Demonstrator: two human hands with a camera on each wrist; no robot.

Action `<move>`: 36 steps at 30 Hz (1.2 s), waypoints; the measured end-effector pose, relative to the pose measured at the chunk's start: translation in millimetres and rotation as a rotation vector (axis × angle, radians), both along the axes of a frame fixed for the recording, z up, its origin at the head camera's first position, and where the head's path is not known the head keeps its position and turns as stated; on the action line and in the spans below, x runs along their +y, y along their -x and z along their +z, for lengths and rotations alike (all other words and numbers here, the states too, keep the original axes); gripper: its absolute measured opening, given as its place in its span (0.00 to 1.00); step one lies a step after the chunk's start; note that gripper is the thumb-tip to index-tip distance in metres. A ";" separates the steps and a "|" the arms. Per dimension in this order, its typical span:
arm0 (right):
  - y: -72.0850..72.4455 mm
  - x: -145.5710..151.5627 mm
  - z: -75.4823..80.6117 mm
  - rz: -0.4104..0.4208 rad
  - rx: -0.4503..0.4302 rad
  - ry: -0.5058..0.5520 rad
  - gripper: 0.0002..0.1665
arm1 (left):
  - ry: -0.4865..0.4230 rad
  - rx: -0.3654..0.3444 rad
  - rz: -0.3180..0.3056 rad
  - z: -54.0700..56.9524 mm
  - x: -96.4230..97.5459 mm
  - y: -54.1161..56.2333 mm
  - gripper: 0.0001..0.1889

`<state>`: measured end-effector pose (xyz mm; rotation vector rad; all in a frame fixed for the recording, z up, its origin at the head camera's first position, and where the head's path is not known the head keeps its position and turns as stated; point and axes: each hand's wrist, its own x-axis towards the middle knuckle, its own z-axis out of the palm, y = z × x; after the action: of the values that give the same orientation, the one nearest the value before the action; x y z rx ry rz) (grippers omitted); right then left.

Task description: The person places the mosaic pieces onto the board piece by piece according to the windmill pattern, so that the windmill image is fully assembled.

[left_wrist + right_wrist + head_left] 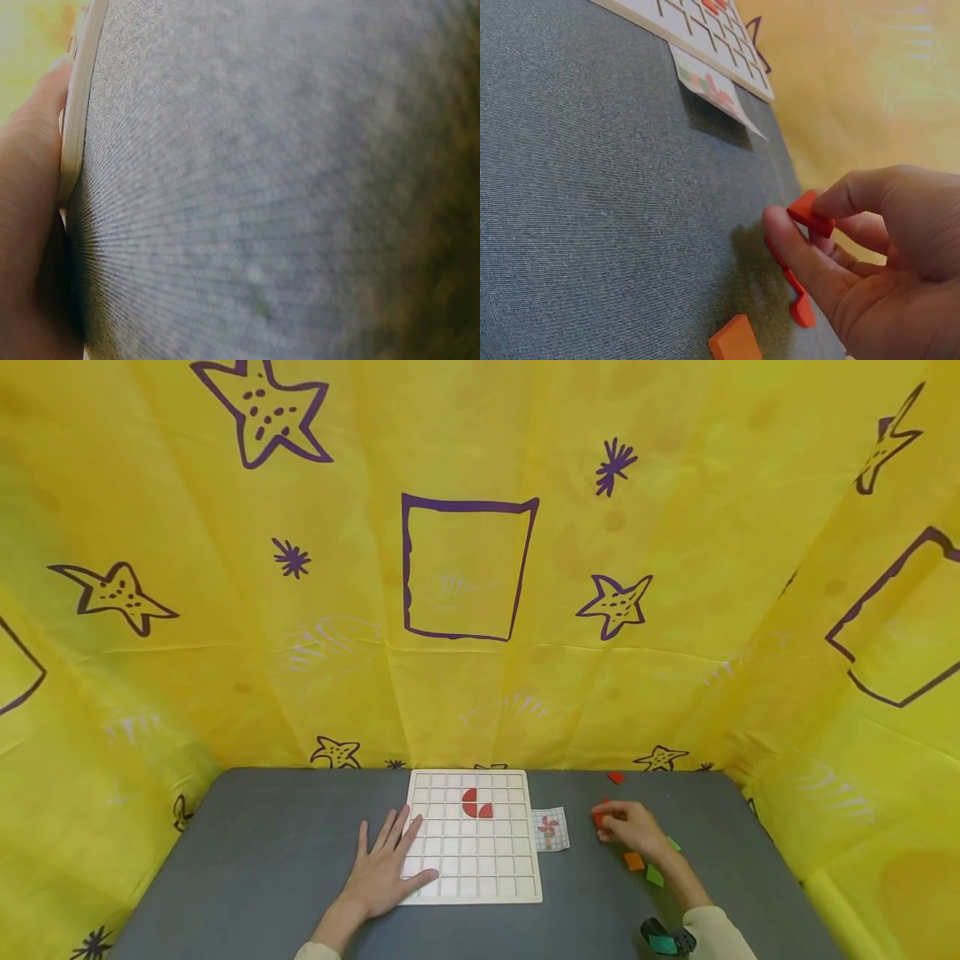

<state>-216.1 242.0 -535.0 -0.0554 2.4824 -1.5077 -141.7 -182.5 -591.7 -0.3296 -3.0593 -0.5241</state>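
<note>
My left hand (378,872) lies with its fingers spread on the left edge of a white grid board (510,887). In the left wrist view its thumb side shows against the board's rim (75,127). Right of the board, my right hand (633,828) pinches a small red piece (810,214) between thumb and fingers, just over the table. Other red pieces (802,311) lie beneath that hand, partly hidden by its fingers. Three red quarter-round pieces (486,811) sit together in the upper part of the grid.
A small pattern card (551,843) lies against the board's right edge, one corner curling up. An orange piece (633,861) and green pieces (655,876) lie near my right forearm. Another red piece (616,777) is near the grey table's (285,827) back edge, before a yellow curtain (465,702).
</note>
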 end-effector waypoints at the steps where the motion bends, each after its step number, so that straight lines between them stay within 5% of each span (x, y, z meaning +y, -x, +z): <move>1: 0.2 0.0 -0.7 0.003 0.003 0.005 0.15 | 0.000 0.000 0.000 0.4 0.0 -0.1 0.49; 17: 1.6 -7.8 -0.9 -0.111 0.136 -0.187 0.10 | -0.014 0.018 -0.006 3.4 1.3 -1.5 0.49; 27: 5.5 -16.9 4.5 -0.129 0.157 -0.215 0.10 | -0.002 0.004 -0.002 2.9 0.3 -0.2 0.49; 36: 7.3 -33.2 5.6 -0.071 0.117 0.000 0.14 | -0.023 0.042 -0.014 0.6 -0.3 -1.8 0.48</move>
<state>-223.4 208.9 -529.4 -0.0583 2.6011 -1.5758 -139.9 -182.8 -591.1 -0.3566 -3.0098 -0.5459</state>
